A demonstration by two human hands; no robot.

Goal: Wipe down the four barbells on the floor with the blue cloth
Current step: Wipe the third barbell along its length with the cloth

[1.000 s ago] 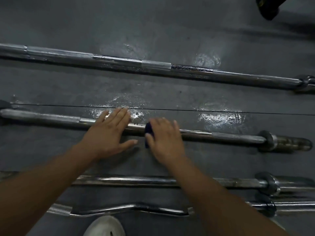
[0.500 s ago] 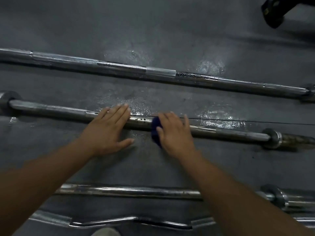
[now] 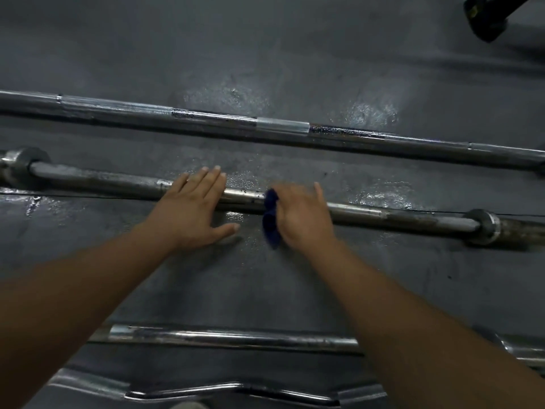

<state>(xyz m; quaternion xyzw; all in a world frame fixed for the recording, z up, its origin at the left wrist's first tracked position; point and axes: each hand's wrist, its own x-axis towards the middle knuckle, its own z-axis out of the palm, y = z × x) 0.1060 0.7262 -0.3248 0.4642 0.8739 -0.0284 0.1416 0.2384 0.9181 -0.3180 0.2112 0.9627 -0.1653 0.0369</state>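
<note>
- On the dark grey rubber floor (image 3: 265,39), four steel barbells are laid roughly parallel, running from left to right.
- Farthest off, a long chrome barbell with knurled sections (image 3: 265,125) is seen, well apart from both hands.
- Next to it, a duller grey steel barbell with a collar at each end (image 3: 398,215) is found; both hands are placed on its shaft near the middle.
- The left hand (image 3: 191,211) is laid flat across this shaft, its fingers (image 3: 212,181) straight and pressed together, the thumb spread sideways onto the floor.
- A small dark blue cloth (image 3: 269,222) is bunched around the same shaft, just beside the left hand.
- The blue cloth is gripped against the bar by the right hand (image 3: 300,216), whose fingers are curved over the far side; the hand is blurred, so finer detail cannot be told.
- Closer to the person, a straight chrome barbell (image 3: 236,339) is partly hidden by both forearms.
- Nearest, a wavy chrome curl barbell (image 3: 236,392) is cut by the bottom edge.
- Shiny wet-looking patches (image 3: 230,95) are seen on the floor around the two far bars.
- A black piece of equipment (image 3: 486,16) is cropped at the top right corner.
</note>
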